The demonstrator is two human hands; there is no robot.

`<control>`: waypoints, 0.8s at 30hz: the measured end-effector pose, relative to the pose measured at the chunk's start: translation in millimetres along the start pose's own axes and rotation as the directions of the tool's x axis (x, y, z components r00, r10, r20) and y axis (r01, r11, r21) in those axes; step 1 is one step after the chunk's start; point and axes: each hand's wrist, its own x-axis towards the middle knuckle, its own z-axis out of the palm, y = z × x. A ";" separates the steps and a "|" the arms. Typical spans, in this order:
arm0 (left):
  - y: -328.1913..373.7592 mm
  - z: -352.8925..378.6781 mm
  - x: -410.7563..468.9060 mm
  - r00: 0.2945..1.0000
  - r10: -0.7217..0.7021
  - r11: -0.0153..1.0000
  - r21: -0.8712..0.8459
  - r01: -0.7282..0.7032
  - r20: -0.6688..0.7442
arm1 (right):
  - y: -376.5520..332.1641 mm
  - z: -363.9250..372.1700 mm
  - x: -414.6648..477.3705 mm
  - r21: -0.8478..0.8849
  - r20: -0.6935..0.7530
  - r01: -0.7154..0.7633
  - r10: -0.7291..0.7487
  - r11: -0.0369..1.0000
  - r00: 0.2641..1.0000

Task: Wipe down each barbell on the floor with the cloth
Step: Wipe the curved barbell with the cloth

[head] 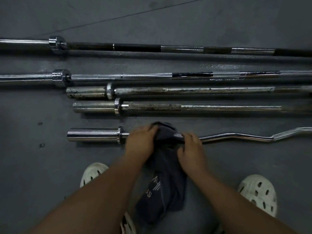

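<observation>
Head view: five bars are seen lying side by side on a grey floor (50,166), each running left to right. Nearest the person, a curved bar (236,136) is laid with its chrome sleeve at the left and its bent shaft running out of the picture at the right. A dark grey cloth (167,174) is draped over this bar just right of the collar, and its loose end (marked with pale lettering, too blurred to be read) is trailed back across the floor between the forearms. The cloth is gripped against the bar by the left hand (140,141), whose fingers are curled over the bunched fabric beside the collar. The right hand (190,146) is set just beside it, with fingers curled down over the cloth and the shaft beneath. Beyond, a fourth barbell (219,108) and a third barbell (194,90), both dull and spotted, are laid close together; a second barbell (146,76) lies just past them, and the farthest barbell (136,47) is set well apart. A left shoe (92,173) and a right shoe (258,193), white and perforated, are planted on either side of the arms.
</observation>
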 end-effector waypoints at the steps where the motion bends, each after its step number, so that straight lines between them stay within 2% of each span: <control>1: -10.8 -0.3 -6.0 0.997 -0.072 0.997 0.031 0.073 -0.022 | 3.5 -0.1 -1.4 -0.013 -0.001 0.015 -0.015 1.000 1.000; 3: -10.1 2.4 -11.8 0.993 -0.114 0.992 0.055 0.115 -0.013 | 0.7 -3.8 0.5 0.008 -0.038 0.014 -0.014 1.000 0.999; 6: 13.1 5.3 -2.6 1.000 0.017 0.992 -0.124 -0.015 0.016 | -20.1 -6.5 3.8 0.038 -0.076 0.096 -0.093 0.995 0.993; 8: 9.7 -6.5 4.9 0.983 0.149 0.963 -0.240 -0.119 0.111 | -36.2 -3.1 3.9 -0.009 0.040 0.214 -0.214 0.977 0.976; 10: -4.2 -26.4 6.8 0.940 0.205 0.952 -0.280 -0.126 0.272 | -50.2 4.9 4.5 -0.093 0.244 0.238 -0.210 0.967 0.947; 12: -20.6 -51.3 5.1 0.882 0.244 0.970 -0.082 -0.230 0.403 | -62.8 12.0 9.5 -0.179 0.328 0.203 -0.136 0.963 0.935; 14: -36.2 -73.8 -1.2 0.812 0.291 0.909 0.117 -0.399 0.506 | -75.9 14.4 16.2 -0.214 0.305 0.179 -0.108 0.960 0.946; 16: -55.0 -87.7 -10.4 0.735 0.311 0.849 0.172 -0.499 0.602 | -84.5 16.0 21.1 -0.234 0.296 0.174 -0.100 0.957 0.950; 19: -83.2 -93.6 -24.9 0.658 0.362 0.805 0.134 -0.578 0.661 | -87.2 14.3 29.6 -0.313 0.312 0.247 -0.146 0.917 0.939; 22: -108.0 -91.6 -37.6 0.636 0.400 0.792 0.099 -0.602 0.660 | -85.6 3.7 47.3 -0.314 0.351 0.285 -0.168 0.906 0.921; 24: -125.5 -86.7 -44.5 0.707 0.462 0.799 0.095 -0.594 0.535 | -78.6 1.6 53.8 -0.285 0.394 0.308 -0.182 0.908 0.901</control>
